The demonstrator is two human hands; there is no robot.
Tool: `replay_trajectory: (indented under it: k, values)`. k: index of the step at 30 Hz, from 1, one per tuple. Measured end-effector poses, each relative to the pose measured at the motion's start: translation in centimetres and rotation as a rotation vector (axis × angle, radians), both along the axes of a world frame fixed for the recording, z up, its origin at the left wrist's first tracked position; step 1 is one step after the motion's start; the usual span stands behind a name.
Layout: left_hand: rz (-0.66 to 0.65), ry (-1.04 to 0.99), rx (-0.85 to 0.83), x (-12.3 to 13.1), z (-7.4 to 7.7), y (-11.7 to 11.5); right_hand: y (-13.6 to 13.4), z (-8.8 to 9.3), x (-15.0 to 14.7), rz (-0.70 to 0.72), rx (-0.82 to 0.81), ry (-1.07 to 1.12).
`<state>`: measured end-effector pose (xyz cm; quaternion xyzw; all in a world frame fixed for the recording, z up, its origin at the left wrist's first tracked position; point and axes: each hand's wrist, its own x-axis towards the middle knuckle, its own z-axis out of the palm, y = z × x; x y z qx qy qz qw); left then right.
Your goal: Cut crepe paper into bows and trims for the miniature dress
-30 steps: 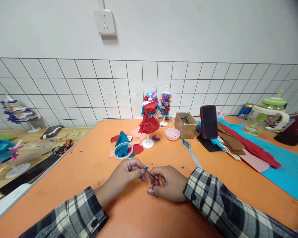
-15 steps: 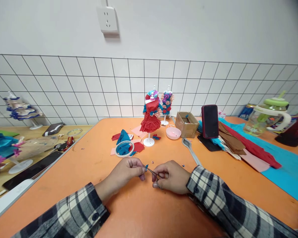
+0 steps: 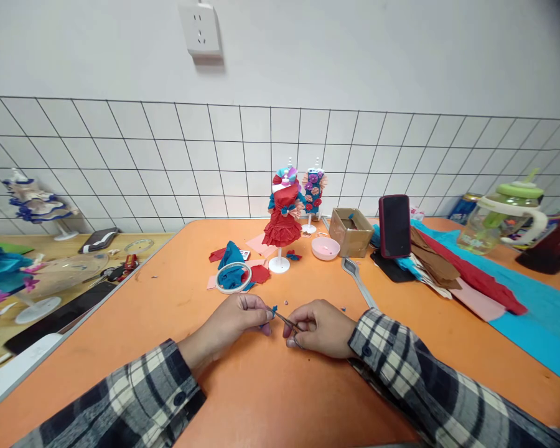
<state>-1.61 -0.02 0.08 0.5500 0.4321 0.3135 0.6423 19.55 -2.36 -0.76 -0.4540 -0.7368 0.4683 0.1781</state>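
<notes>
From where I'm standing, the L hand (image 3: 246, 317) has its grip pinched, thumb to forefinger, on a tiny blue scrap (image 3: 274, 310), held up off the orange surface (image 3: 242, 398). R hand (image 3: 321, 326) has its grip closed on small metal scissors (image 3: 288, 321), tips right by the scrap; can't tell if they touch. Scrap looks v. light & soft, prob. crepe paper or thin cloth, so I'd guess it crushes or tears easily; best pinched at the edge, clear of the blades. Scissors look stiff, maybe a bit slick, so hold by the loops. Red dress (image 3: 282, 225) stands beyond, white hoop (image 3: 233, 292) to its left
</notes>
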Motion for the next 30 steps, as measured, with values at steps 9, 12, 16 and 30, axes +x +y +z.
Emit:
replay_trajectory:
  k: [9, 12, 16, 30]
  values:
    - [-0.030, 0.016, 0.011, -0.2, -0.2, 0.2, 0.1, 0.1, -0.2, -0.012, -0.003, -0.020]
    - [-0.019, 0.009, -0.024, -0.2, -0.3, 0.3, 0.1, 0.0, -0.2, -0.017, -0.004, -0.021]
    - [-0.015, 0.022, -0.017, -0.2, -0.4, 0.3, 0.1, -0.2, -0.2, 0.007, -0.006, 0.013]
    - [-0.042, 0.180, 0.154, -0.5, -0.6, 0.8, -0.4, 0.3, -1.2, -0.141, -0.216, -0.012]
